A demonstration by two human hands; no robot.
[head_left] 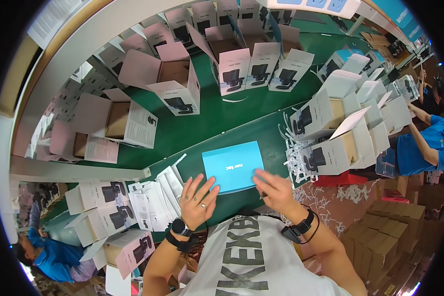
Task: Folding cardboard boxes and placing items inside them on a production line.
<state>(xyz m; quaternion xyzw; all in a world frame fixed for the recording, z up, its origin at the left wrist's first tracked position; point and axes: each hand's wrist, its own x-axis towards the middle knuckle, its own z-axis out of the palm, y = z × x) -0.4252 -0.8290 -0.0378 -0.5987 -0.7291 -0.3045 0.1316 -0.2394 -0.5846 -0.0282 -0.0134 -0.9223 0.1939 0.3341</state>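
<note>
A flat bright blue folded card or booklet (234, 181) with white lettering lies on the green work table (202, 150) in front of me. At its lower left corner is my left hand (197, 203), fingers spread and holding nothing, with the fingertips close to the edge. My right hand (275, 191), slightly blurred, reaches in at the right edge with its fingers stretched out; I cannot tell whether they touch the card. Beside my left hand rests a stack of white printed leaflets (155, 202).
Open printed cartons (175, 81) stand along the far side; more cartons (325, 153) are at right, others (106, 209) at lower left. Shredded white paper (296, 158) lies right of the card. Co-workers in blue (422, 148) are at the right and lower left. Brown boxes (380, 232) are stacked lower right.
</note>
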